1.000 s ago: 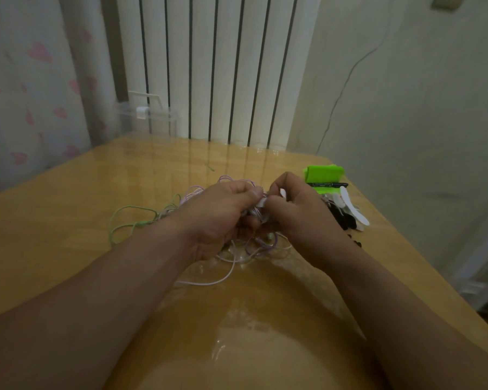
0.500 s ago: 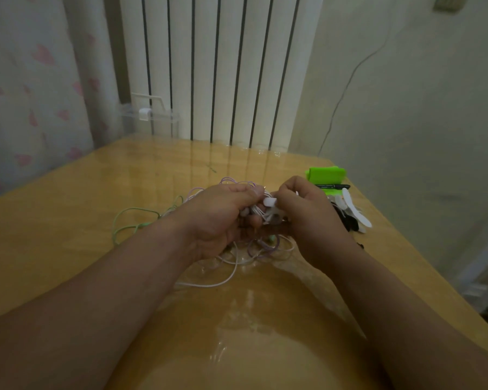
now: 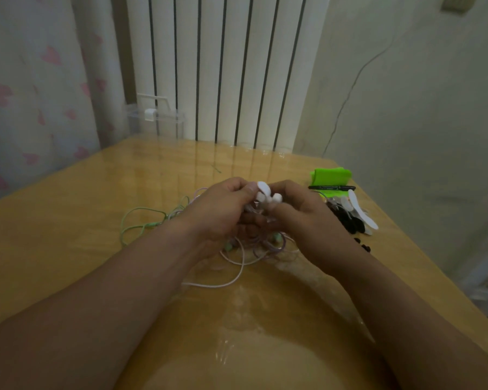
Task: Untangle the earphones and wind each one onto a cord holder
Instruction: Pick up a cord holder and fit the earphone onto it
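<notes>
A tangle of earphone cords (image 3: 245, 249) lies on the wooden table (image 3: 68, 249): pale pink, purple and green strands mixed together. A green cord (image 3: 141, 220) loops out to the left. My left hand (image 3: 223, 212) and my right hand (image 3: 302, 212) meet above the tangle, fingers curled. Between their fingertips they pinch white earbuds (image 3: 265, 194) with cord hanging down. White and black cord holders (image 3: 355, 215) lie in a pile to the right of my right hand.
A bright green object (image 3: 331, 177) with a black pen (image 3: 333, 188) in front of it sits at the table's right edge. A clear plastic container (image 3: 155, 119) stands by the white radiator (image 3: 223, 68) behind the table. Small black bits (image 3: 362, 244) lie near my right wrist.
Both hands have lifted slightly and the white earbuds now show more clearly between the fingertips. The tangle on the table lies about as before.
</notes>
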